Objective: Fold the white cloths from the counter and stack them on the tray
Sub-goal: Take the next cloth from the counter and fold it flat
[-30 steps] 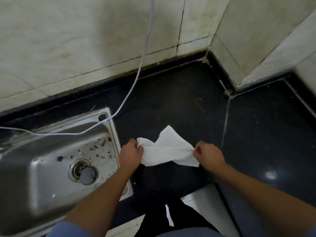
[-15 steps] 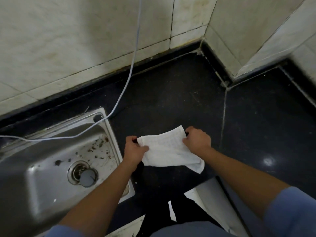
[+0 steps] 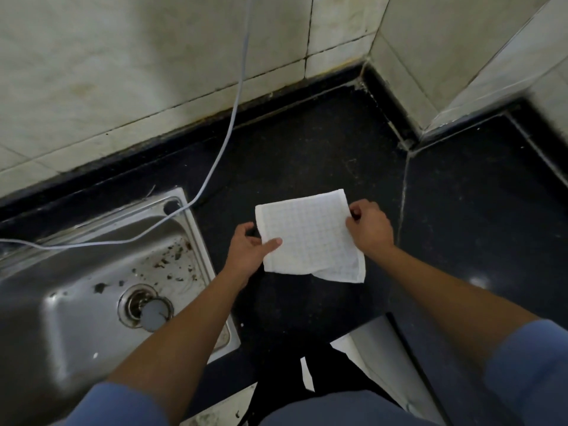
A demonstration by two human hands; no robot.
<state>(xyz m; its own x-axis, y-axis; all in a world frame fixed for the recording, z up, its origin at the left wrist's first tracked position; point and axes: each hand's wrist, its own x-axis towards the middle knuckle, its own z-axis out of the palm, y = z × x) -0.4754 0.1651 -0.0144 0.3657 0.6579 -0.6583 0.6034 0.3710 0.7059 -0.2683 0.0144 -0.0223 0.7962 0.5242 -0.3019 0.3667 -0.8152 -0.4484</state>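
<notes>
The white cloth (image 3: pixel 310 238) is spread out between both hands above the dark counter (image 3: pixel 307 142), just right of the steel sink (image 3: pixel 61 302); whether it rests on the stone, I cannot tell. The left grip (image 3: pixel 250 250) pinches the cloth's left edge, thumb lying on top and fingers underneath. The right grip (image 3: pixel 372 229) is curled round the right edge near the far corner. The cloth's near right corner hangs loose below that hand. A pale cable (image 3: pixel 229 136) trails from the wall across the sink rim.
</notes>
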